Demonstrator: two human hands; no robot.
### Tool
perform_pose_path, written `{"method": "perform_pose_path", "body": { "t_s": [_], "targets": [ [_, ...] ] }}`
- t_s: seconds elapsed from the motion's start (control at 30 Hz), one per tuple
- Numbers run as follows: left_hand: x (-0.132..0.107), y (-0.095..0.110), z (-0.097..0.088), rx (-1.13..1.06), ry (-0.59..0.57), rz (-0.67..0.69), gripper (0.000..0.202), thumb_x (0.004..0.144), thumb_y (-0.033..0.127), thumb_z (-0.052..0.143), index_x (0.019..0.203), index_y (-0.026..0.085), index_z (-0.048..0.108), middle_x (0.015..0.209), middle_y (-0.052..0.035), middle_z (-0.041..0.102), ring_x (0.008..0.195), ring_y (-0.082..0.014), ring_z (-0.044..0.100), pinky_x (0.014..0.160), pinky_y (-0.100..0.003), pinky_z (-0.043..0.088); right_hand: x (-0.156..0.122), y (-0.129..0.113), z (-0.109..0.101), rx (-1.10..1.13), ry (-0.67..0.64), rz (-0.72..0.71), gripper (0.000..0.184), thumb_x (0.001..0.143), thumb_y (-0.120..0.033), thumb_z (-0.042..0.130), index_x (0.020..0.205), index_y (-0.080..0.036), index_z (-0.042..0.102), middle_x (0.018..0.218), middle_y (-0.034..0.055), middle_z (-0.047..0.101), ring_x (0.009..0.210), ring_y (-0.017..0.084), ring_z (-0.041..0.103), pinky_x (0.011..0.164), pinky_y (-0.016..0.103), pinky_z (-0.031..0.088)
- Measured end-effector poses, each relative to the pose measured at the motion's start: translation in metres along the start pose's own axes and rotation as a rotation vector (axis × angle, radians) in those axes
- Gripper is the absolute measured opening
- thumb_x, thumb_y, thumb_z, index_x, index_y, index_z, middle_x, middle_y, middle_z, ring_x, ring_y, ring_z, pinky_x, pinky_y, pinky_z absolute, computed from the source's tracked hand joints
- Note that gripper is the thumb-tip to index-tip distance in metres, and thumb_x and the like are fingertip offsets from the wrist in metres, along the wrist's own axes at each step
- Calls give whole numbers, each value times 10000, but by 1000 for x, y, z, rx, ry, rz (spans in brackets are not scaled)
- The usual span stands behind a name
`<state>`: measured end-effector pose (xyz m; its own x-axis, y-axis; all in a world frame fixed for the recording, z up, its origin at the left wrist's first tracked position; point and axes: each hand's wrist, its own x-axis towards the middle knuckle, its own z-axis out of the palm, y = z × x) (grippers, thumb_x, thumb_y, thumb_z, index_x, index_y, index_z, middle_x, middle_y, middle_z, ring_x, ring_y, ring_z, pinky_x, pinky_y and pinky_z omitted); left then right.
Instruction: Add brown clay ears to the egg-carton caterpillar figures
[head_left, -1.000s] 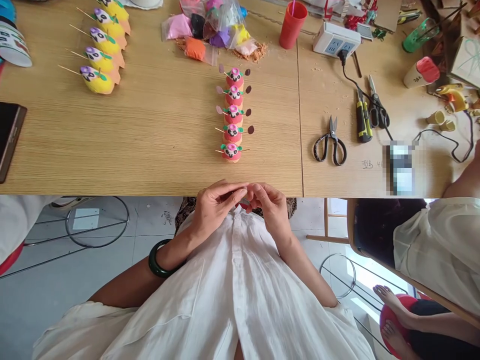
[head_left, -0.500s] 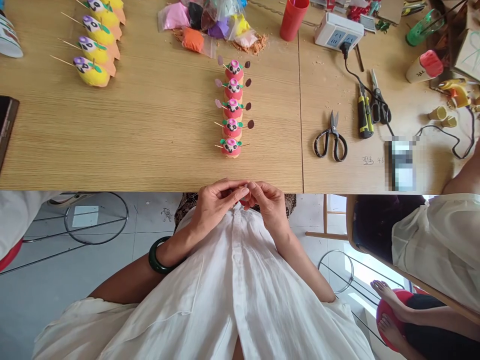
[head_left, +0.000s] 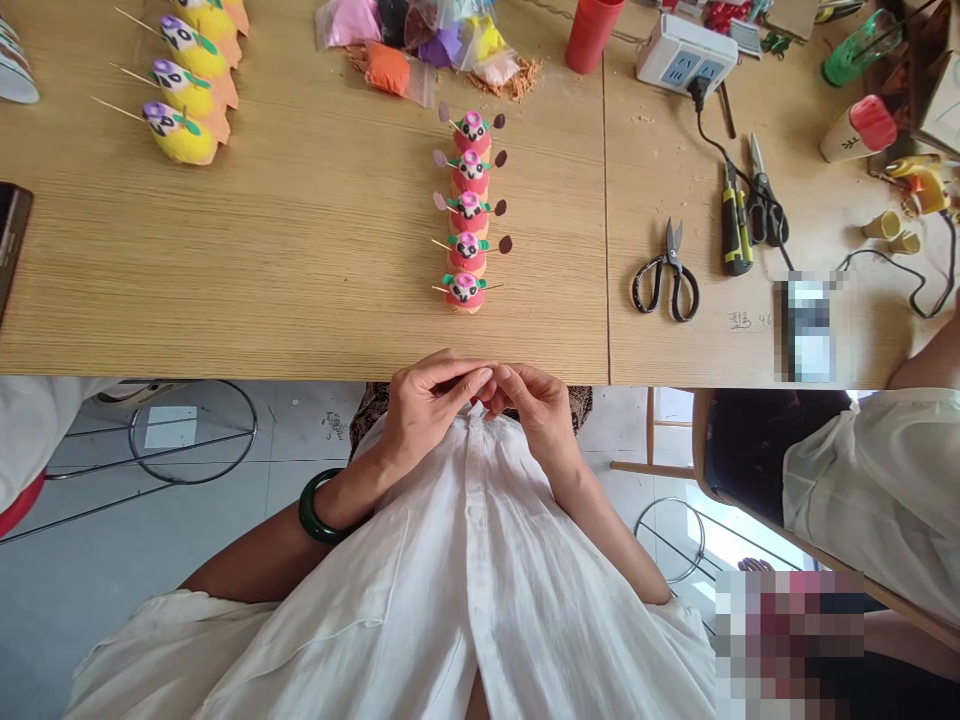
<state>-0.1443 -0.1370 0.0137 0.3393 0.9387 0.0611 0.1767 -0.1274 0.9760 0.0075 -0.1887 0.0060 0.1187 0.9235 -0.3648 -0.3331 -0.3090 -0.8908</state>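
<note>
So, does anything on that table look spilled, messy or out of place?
Yes. Orange-brown shavings lie spilled beside the clay bags at the far edge. In the pink row, the nearest figure has bare sticks, while those behind carry round discs.

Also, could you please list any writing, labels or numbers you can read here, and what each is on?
Pen marks on the table: perhaps "46" at the end; the rest is too small to read.
Dark print on the white cup, top left: cut off, unreadable.
Dark mark on the red-lidded cup: too small to read.
</note>
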Motion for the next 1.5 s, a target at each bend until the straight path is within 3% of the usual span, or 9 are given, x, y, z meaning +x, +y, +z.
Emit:
{"method": "perform_pose_path", "body": {
  "t_s": [0.13,0.3,0.5,0.67,0.77,0.93,1.1,1.27,1.5],
  "targets": [
    [0,0,1,-77,-51,-12,189,919,281,747,1042,218,875,826,-36,779,699,-123,641,658,-236,514,-1,0,1,28,49,-32,385,844,-560,811,706,-208,739,651,-20,687,545,105,603,584,259,541],
    [-3,1,4,-335,-80,-341,322,893,466,777,1057,205,871,653,3,668,492,-75,442,452,-222,358,-1,-2,3,16,110,-75,392,831,-585,812,728,-213,748,618,-30,661,513,105,560,550,268,529],
    [-3,-1,4,-37,39,-42,150,900,287,768,966,202,873,857,-41,801,718,-129,661,704,-235,549,-3,-2,4,-24,63,-84,420,902,-559,752,694,-195,739,686,-2,721,555,101,615,590,250,526],
    [-1,-3,2,14,31,57,126,901,220,747,922,194,868,787,-26,791,672,-109,657,665,-213,527,-3,0,3,55,40,-85,351,862,-520,809,723,-202,755,663,-23,712,541,98,631,593,245,560],
    [0,1,3,-72,-10,-11,136,894,248,753,934,194,872,807,-34,799,680,-121,666,646,-226,526,-2,1,2,77,61,-109,326,862,-493,817,712,-209,762,650,-24,711,525,95,625,558,234,557],
    [-1,5,6,-304,-76,-278,212,852,368,796,939,189,868,758,-29,770,604,-123,608,534,-240,467,-2,2,2,18,82,-113,361,839,-547,821,726,-209,764,646,-21,696,541,106,612,557,248,553],
    [-1,5,4,-144,25,-243,168,853,324,768,850,179,851,702,-3,719,615,-100,550,557,-230,422,-3,3,1,-69,16,-77,445,926,-601,704,762,-194,774,702,5,724,567,103,607,605,255,538],
    [-2,4,2,-111,27,-234,166,871,316,762,826,177,840,644,20,645,577,-85,468,561,-236,397,-1,3,0,-64,0,-64,476,932,-633,675,788,-192,781,686,1,710,565,104,613,595,248,534],
    [-3,-1,5,-376,8,-409,287,842,479,823,847,195,860,620,33,443,569,-79,355,519,-236,345,-2,1,1,-19,48,-54,454,895,-641,716,837,-197,786,674,-16,677,552,107,616,581,262,553]
  ]
}}
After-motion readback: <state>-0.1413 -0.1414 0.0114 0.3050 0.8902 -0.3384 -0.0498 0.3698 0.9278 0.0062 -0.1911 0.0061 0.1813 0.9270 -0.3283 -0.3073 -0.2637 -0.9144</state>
